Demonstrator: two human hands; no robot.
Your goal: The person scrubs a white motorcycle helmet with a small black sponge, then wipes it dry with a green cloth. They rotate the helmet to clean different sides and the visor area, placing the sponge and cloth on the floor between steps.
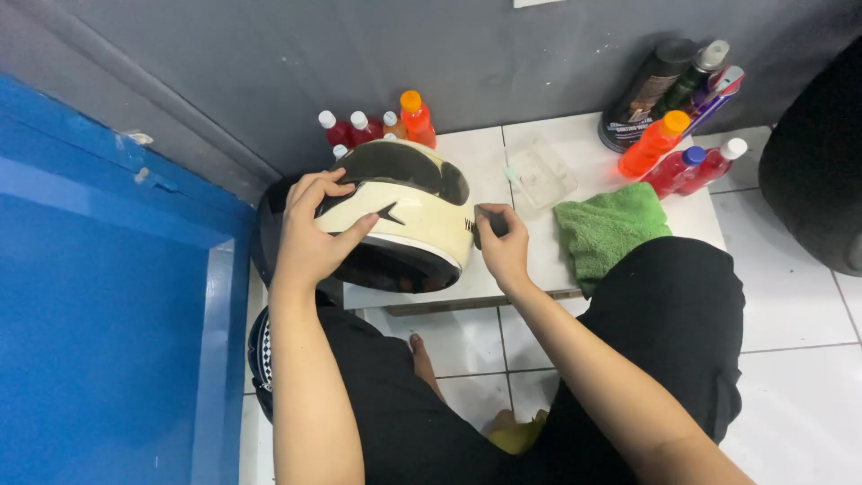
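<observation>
Your left hand [310, 235] lies spread over the cream-and-black helmet [400, 216] on the white tiled platform [480, 153], steadying it. Your right hand [503, 242] pinches a small dark pad [489, 222] against the helmet's right side.

Both bare arms are extended forward from the lower edge of the view, toward twelve o'clock.

The left hand [310, 229] is laid flat with its fingers [325, 184] spread and curved over a rounded surface, the thumb angled out toward two o'clock. The right hand [503, 242] is held at about three o'clock of the left, its fingers [492, 216] pinched closed on a small dark piece. Both forearms are seen bare, with the legs clothed in black beneath them.
</observation>
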